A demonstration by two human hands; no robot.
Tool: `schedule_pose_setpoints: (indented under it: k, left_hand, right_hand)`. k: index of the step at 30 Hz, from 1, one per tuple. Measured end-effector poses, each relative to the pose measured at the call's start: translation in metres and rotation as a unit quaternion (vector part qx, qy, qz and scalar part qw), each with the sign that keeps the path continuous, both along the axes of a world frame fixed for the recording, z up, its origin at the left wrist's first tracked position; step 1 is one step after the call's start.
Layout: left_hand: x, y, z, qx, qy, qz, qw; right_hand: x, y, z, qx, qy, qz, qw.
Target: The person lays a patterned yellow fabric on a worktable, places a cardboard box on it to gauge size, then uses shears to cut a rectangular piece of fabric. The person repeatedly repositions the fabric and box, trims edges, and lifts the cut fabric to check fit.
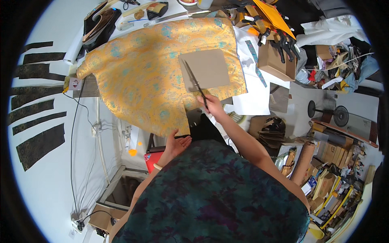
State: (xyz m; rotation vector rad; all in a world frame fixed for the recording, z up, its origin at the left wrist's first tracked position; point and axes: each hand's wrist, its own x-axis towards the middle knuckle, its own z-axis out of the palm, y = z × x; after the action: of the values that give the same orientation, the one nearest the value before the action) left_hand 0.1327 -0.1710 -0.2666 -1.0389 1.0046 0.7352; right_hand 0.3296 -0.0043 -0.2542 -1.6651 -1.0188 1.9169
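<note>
A pair of black-handled scissors is gripped in my right hand. Their blades point away from me, over a grey-brown square of card. This card lies on a large piece of golden brocade fabric with turquoise motifs, spread across the work table. A straight cut edge runs down the fabric's near side, left of my right hand. At the near corner of the cloth, my left hand is open, palm turned up, fingers stretched out. Its thumb is by the fabric's edge; whether it touches cannot be made out.
An iron stands at the far left of the table. Right of the fabric are white paper, a narrow patterned strip and a cardboard box with black clamps. Dark fabric strips hang on the left wall. A fan is farther right.
</note>
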Motion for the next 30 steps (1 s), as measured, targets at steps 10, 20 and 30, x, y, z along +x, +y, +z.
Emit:
schedule_pose_setpoints:
  k: [10,20,30]
  left_hand:
    - [0.109,0.121,-0.020,0.063,0.186,-0.147,0.969]
    - [0.182,0.213,-0.034,0.270,0.775,-0.509,0.259]
    - [0.182,0.207,-0.039,0.217,0.688,-0.638,0.270]
  right_hand:
    - [0.193,0.052,0.001,0.159,-0.159,-0.029,0.974]
    - [0.264,0.175,0.051,0.317,-0.349,0.216,0.855]
    - [0.270,0.251,0.115,0.277,-0.387,0.348,0.808]
